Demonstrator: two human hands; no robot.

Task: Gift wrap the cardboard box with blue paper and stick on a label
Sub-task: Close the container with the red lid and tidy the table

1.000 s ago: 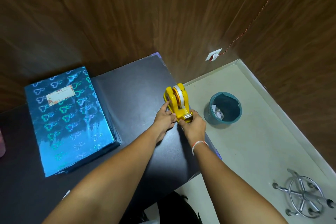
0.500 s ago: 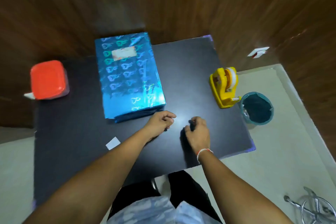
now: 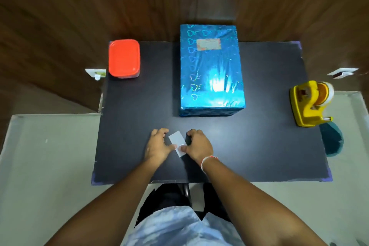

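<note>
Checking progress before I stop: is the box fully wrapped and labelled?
Wrapped, on the sides that show: blue paper covers the box top and near side, and a label sits on top. The other sides are hidden.

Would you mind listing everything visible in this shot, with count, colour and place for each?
wrapped box: one, shiny blue with heart pattern, middle back of the table
label: one, pale with a patterned edge, stuck on the box top near its far end
table: one, black, centre of view
container: one, red lid, back left of the table
tape dispenser: one, yellow, right edge of the table
bin: one, teal, on the floor right of the table, partly hidden
white slip: one, white, front of the table between the hands
wall plates: two, white, low on the wooden walls left and right
left hand: one, touches the slip's left side
right hand: one, wrist band, thumb on the slip
</note>
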